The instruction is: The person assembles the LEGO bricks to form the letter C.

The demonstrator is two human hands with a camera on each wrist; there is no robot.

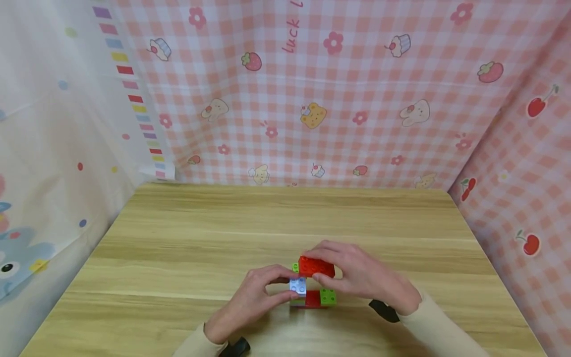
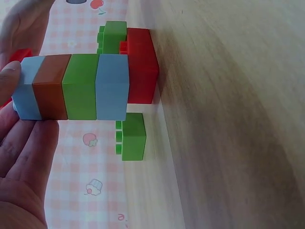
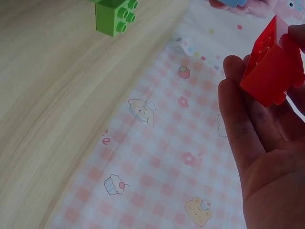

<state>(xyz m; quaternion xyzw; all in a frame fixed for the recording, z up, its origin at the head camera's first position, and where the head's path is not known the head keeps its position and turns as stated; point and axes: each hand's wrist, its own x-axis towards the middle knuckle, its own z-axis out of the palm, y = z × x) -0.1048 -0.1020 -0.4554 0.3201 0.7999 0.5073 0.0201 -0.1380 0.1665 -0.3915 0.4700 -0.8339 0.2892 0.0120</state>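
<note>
My left hand [image 1: 254, 295] pinches the top light blue toy brick [image 1: 298, 286] of a stack between thumb and fingers. Below it in the left wrist view come a brown brick [image 2: 51, 88], a green brick [image 2: 81, 88] and another light blue brick [image 2: 112, 88]. The stack rises from one end of a long red base brick [image 2: 143, 67] on the table; a green brick [image 1: 328, 296] sits on its other end. My right hand [image 1: 357, 270] holds a loose red brick [image 1: 317, 267], tilted, beside and behind the stack's top.
Another green brick [image 2: 134, 137] stands separately on the wooden table [image 1: 187, 248], behind the stack. Pink checked cloth [image 1: 285, 99] hangs at the table's back edge, with further printed cloth [image 1: 526, 198] at both sides.
</note>
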